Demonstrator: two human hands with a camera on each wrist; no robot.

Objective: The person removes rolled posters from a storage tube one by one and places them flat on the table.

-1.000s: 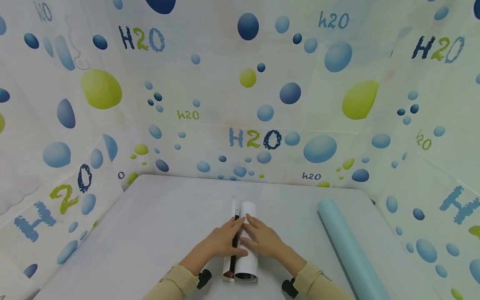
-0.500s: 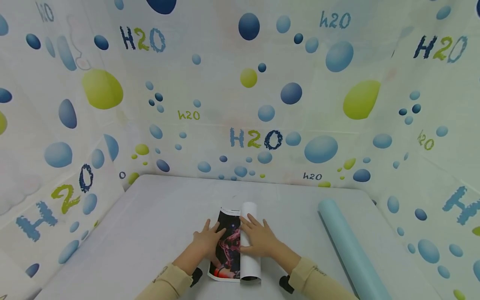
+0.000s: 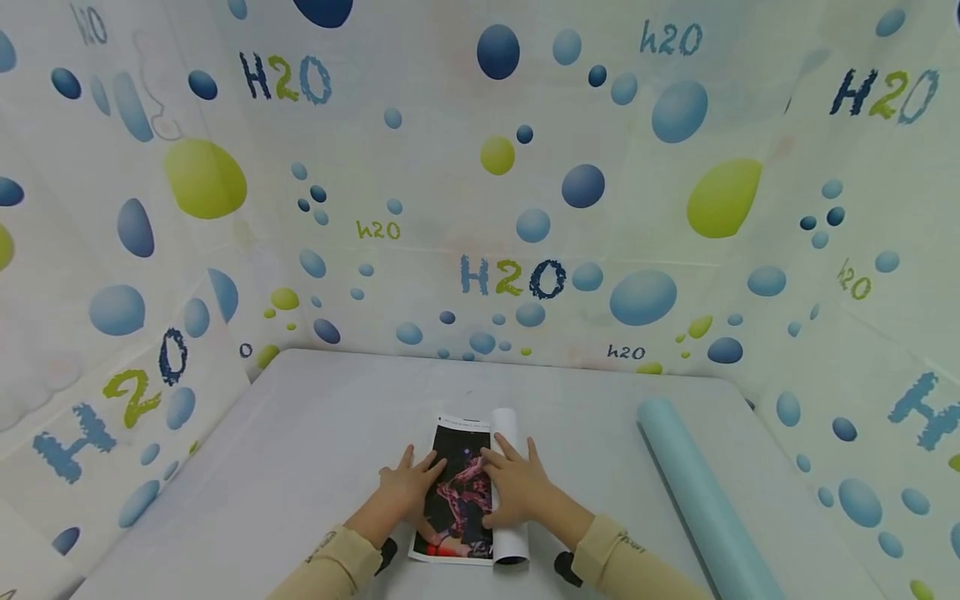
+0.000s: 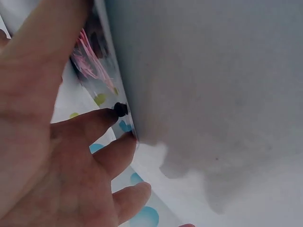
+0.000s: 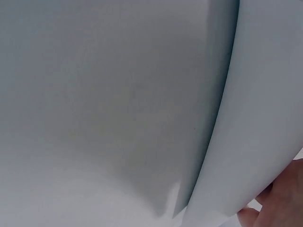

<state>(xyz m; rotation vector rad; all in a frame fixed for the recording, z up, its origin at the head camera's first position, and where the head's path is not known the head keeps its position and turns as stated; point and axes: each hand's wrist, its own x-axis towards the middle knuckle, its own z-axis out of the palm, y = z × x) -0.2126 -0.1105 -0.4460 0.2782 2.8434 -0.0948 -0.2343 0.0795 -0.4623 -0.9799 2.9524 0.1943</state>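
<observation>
Right there on the table, between two hands with fingers spread, lay the half-unrolled poster, its roll pointing away from the person under the right hand, the left hand on the flat left edge.

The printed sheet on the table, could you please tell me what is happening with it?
A person handles the printed sheet, which lies partly rolled on the table. The left hand touches its picture side near the left edge; the right hand rests on the white rolled part. A light blue roll lies to the right, untouched.
</observation>
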